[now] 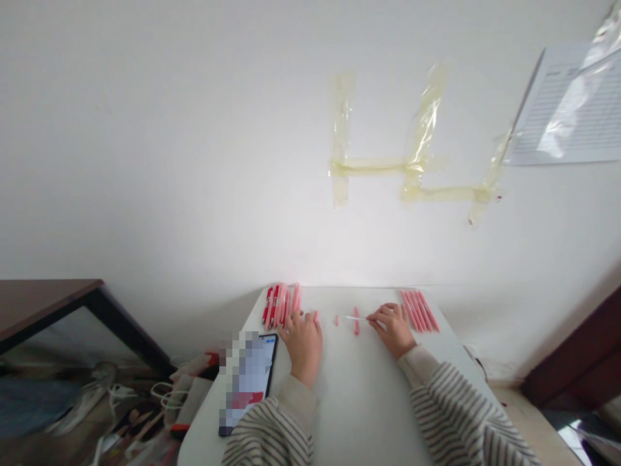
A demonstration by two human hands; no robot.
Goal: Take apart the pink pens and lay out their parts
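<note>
My right hand (pixel 392 329) pinches one end of a thin whitish pen refill (pixel 353 318), which points left across the table. Under or just behind that refill lies a pink pen barrel (pixel 356 329), and a small pink pen piece (pixel 336 320) rests to its left. My left hand (pixel 303 340) is curled, with a short pink pen part (pixel 315 316) showing at the thumb side. The fingers hide the rest of that part. Beyond my left hand is a row of red and pink pens (pixel 276 307). Several pink pens (pixel 420 310) lie side by side right of my right hand.
A phone (pixel 257 375) lies on the white table (pixel 363 401) by my left forearm. The table meets a white wall (pixel 194 162) bearing yellowish tape (pixel 373 167) and a taped paper sheet (pixel 557 110). Bags and shoes (pixel 92 401) clutter the floor at left.
</note>
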